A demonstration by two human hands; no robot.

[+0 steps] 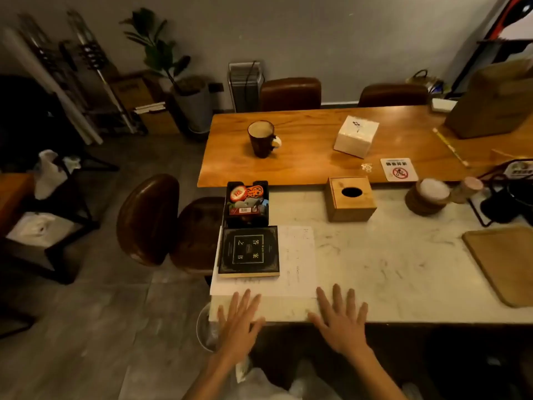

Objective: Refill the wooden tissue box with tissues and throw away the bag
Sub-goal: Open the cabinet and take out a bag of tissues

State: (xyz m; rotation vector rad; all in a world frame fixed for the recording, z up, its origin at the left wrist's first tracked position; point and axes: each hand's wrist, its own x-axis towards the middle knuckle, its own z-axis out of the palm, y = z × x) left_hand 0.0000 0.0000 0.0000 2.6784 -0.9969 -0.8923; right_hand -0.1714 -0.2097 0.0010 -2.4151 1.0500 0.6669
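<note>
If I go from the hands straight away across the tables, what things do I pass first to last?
left hand → black book → black tray of small items → dark mug → brown chair

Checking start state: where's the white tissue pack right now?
Head view, upper right: the white tissue pack sits on the wooden table, right of the dark mug and beyond the wooden tissue box on the marble table.
</note>
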